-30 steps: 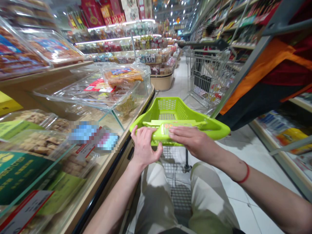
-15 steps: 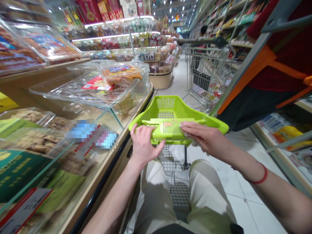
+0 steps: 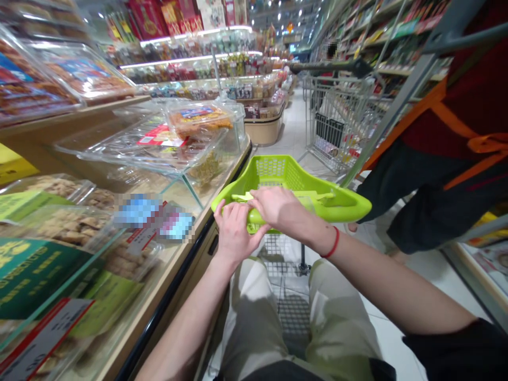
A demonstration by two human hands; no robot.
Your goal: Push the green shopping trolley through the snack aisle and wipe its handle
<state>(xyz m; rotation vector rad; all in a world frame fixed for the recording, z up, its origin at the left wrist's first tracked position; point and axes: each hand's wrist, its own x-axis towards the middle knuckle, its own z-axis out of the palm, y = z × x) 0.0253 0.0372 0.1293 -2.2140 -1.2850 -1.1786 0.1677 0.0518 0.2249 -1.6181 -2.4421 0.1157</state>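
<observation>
The right hand (image 3: 280, 207) has just crossed over — now beside the left hand (image 3: 236, 234) — both clasping the rim of the lime-green cart basket (image 3: 341, 207).

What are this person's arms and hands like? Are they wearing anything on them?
Neither the left hand nor the right hand wears a glove, and both forearms are bare. A thin red cord circles the right wrist. A black sleeve covers the upper right arm. No band shows on the left wrist.
</observation>
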